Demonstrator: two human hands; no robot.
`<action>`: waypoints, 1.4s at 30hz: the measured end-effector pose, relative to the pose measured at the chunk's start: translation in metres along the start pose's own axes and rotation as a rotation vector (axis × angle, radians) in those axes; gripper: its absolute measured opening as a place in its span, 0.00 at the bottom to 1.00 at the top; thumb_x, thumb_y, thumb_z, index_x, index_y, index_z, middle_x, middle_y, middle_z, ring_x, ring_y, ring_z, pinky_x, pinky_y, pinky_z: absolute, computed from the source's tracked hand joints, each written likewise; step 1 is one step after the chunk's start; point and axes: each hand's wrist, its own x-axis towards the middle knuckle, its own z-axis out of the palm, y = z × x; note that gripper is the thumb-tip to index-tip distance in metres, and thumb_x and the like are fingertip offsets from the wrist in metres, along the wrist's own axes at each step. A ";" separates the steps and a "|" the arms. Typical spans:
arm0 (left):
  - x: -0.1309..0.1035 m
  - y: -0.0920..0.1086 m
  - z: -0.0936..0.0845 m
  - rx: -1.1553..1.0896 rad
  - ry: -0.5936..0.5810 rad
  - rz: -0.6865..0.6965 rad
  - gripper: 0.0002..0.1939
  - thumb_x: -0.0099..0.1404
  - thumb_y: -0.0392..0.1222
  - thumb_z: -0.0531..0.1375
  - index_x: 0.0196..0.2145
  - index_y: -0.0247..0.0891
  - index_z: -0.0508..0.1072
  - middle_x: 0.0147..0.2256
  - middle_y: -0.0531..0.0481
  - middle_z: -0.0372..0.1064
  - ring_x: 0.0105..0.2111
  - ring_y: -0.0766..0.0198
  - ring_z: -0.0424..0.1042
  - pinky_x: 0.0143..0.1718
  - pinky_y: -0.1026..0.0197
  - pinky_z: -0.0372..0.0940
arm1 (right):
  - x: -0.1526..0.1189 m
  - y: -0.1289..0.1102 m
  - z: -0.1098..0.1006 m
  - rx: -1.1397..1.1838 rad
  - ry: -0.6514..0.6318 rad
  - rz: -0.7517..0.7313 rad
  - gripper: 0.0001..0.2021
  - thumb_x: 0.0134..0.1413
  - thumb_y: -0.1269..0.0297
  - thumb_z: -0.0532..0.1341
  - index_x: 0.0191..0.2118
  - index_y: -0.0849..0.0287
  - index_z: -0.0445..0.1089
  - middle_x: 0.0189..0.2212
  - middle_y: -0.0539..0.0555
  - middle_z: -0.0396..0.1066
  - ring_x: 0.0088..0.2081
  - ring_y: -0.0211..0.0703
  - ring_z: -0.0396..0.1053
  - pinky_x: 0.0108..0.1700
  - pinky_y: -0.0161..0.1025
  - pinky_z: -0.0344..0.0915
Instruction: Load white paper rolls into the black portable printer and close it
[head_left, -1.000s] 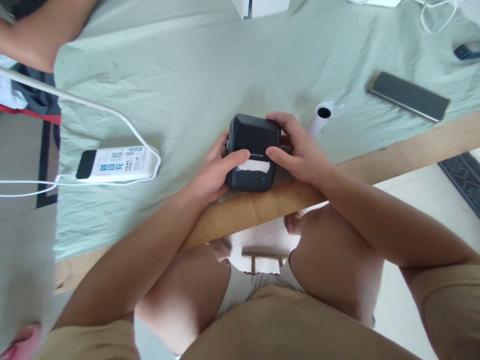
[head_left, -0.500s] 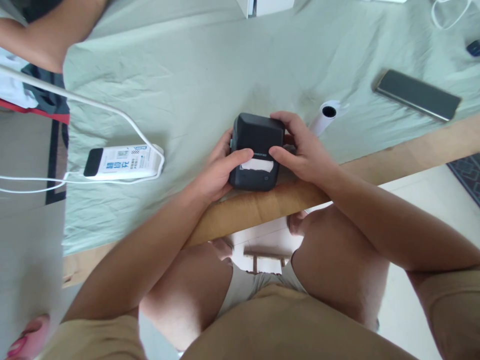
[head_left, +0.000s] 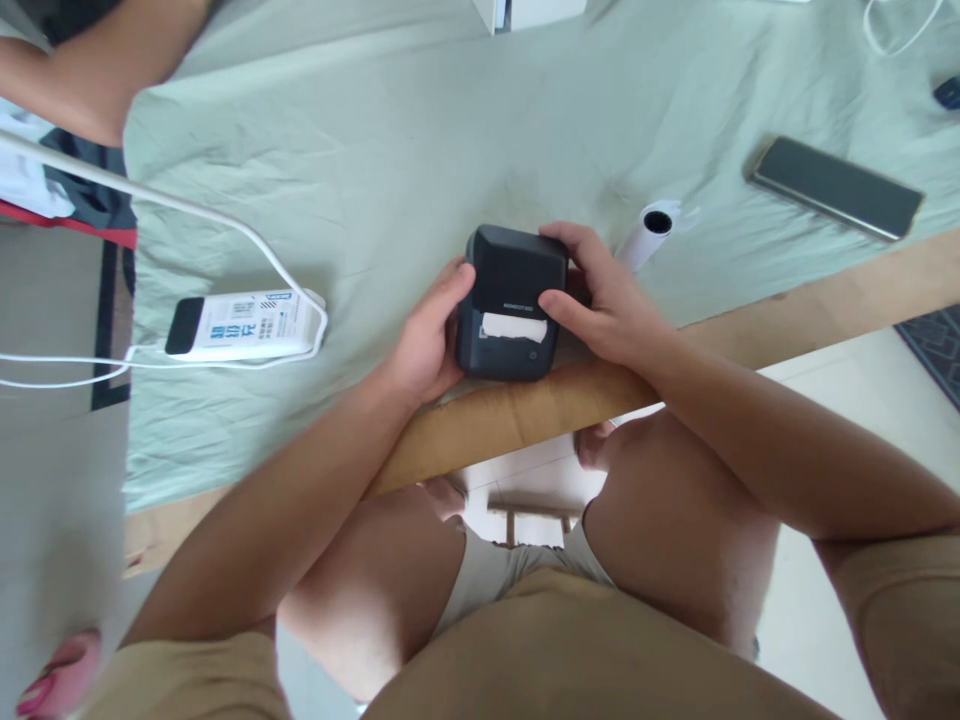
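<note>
A small black label printer (head_left: pixel 517 275) sits near the front edge of the cloth-covered table, between my two hands. From its slot sticks a torn strip of white paper (head_left: pixel 514 327). My left hand (head_left: pixel 431 335) grips the printer's left side, its thumb on the side edge and the other fingers mostly hidden. On the opposite side my right hand (head_left: pixel 600 295) holds it, with the thumb at the top face's right edge and the index finger at the far right corner. Just beyond my right hand lies a roll of white paper (head_left: pixel 645 238) with a dark core.
A white power strip (head_left: pixel 255 325) with cables lies at the left. To the right rests a dark phone (head_left: pixel 836 188). Part of a white box (head_left: pixel 540 12) shows at the back. Another person's arm (head_left: pixel 112 75) reaches in at the upper left. The table's wooden edge (head_left: pixel 517 412) runs along the front.
My left thumb has moved left, from the printer's top face beside the paper strip to its left edge. My right hand and the printer have hardly moved.
</note>
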 end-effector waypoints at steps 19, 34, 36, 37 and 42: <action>-0.001 0.000 -0.001 0.087 0.105 0.053 0.15 0.68 0.58 0.71 0.40 0.46 0.76 0.39 0.49 0.80 0.57 0.44 0.79 0.54 0.46 0.77 | -0.005 -0.005 -0.017 -0.233 0.076 -0.106 0.38 0.58 0.40 0.75 0.69 0.47 0.69 0.53 0.60 0.70 0.50 0.59 0.75 0.62 0.67 0.78; 0.001 0.002 0.010 -0.055 0.178 0.037 0.12 0.81 0.43 0.59 0.41 0.39 0.79 0.36 0.51 0.83 0.44 0.59 0.85 0.46 0.62 0.78 | -0.008 -0.030 -0.013 -0.217 0.166 -0.155 0.14 0.61 0.56 0.71 0.51 0.47 0.75 0.18 0.39 0.61 0.20 0.37 0.59 0.32 0.42 0.66; 0.002 0.001 0.009 -0.056 0.180 0.037 0.13 0.82 0.43 0.57 0.42 0.39 0.79 0.37 0.50 0.83 0.44 0.59 0.84 0.46 0.62 0.77 | -0.009 -0.034 -0.010 -0.182 0.216 -0.130 0.11 0.65 0.55 0.69 0.50 0.47 0.75 0.17 0.38 0.64 0.19 0.37 0.62 0.32 0.42 0.67; 0.002 0.000 0.009 -0.058 0.173 0.040 0.13 0.82 0.44 0.57 0.43 0.39 0.80 0.38 0.49 0.84 0.45 0.59 0.84 0.47 0.62 0.77 | -0.010 -0.036 -0.008 -0.157 0.249 -0.120 0.10 0.67 0.54 0.68 0.50 0.47 0.75 0.17 0.39 0.65 0.19 0.38 0.64 0.32 0.42 0.68; 0.003 -0.003 0.006 -0.040 0.146 0.035 0.14 0.82 0.47 0.57 0.47 0.39 0.80 0.45 0.47 0.85 0.52 0.56 0.84 0.56 0.57 0.76 | -0.006 -0.041 -0.002 0.021 0.426 -0.105 0.17 0.73 0.42 0.65 0.51 0.49 0.74 0.18 0.41 0.69 0.20 0.40 0.70 0.24 0.40 0.65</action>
